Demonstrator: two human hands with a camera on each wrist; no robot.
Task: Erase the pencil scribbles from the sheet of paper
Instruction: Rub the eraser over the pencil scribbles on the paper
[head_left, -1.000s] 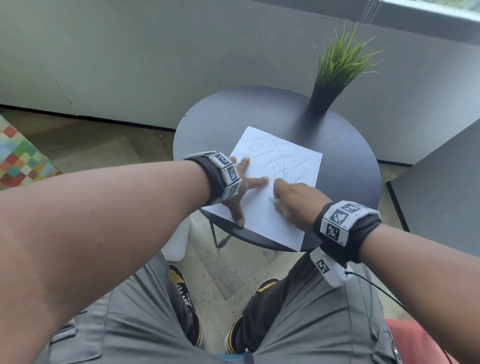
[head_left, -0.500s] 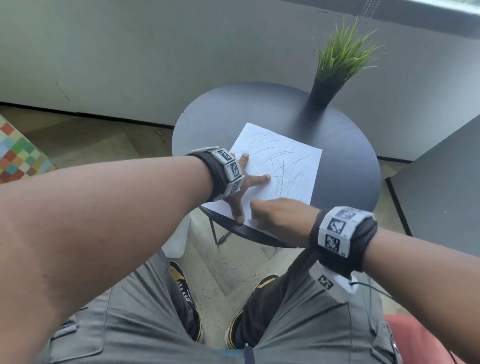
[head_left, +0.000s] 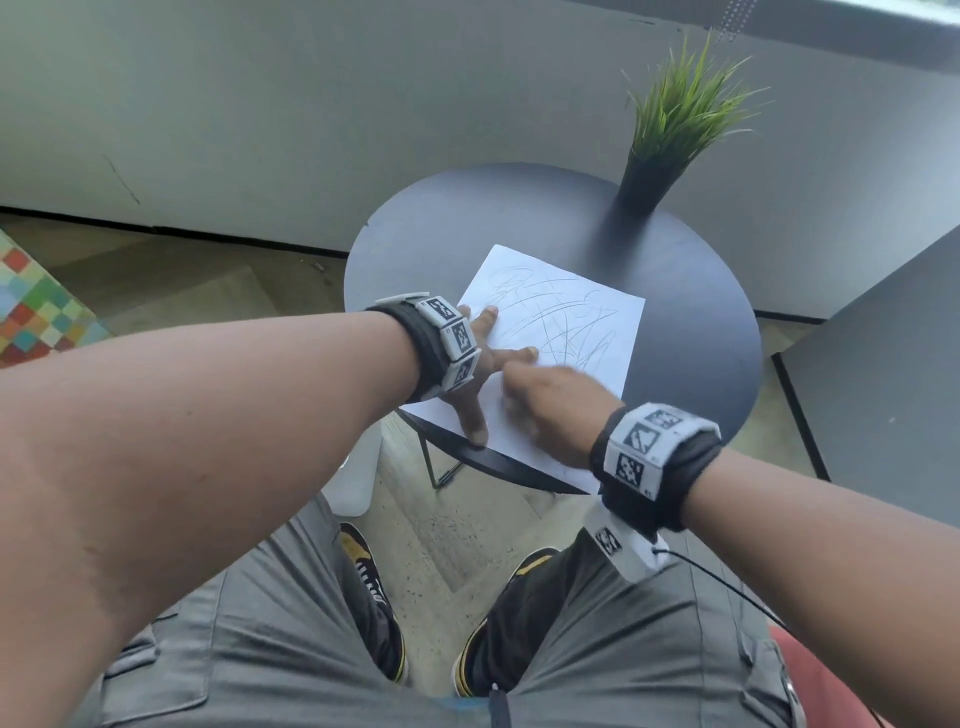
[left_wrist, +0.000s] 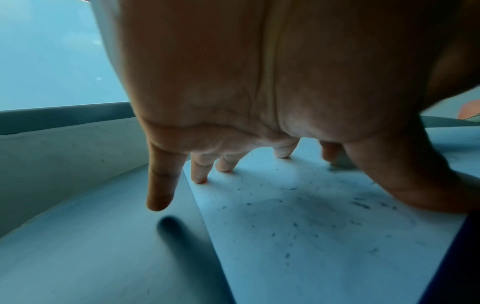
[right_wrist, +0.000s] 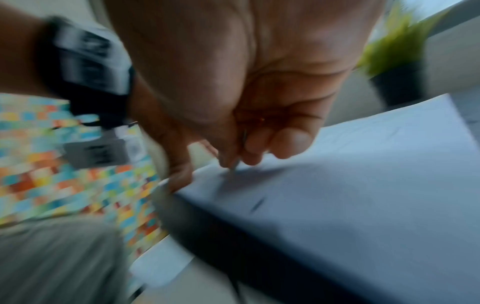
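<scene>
The left hand (head_left: 480, 364) spreads straight fingers (left_wrist: 200, 172) on the sheet of paper (head_left: 571, 312); the right hand (head_left: 550, 410) presses curled fingers (right_wrist: 259, 148), pinching something small and blurred, onto its near scribbles (head_left: 566, 322).

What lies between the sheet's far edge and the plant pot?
Only bare dark tabletop in the head view; the sheet of paper stops short of the plant pot.

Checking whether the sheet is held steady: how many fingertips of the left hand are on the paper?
4: the thumb near the sheet's front edge and three fingers along the white paper sheet; the little finger hovers off it.
</scene>
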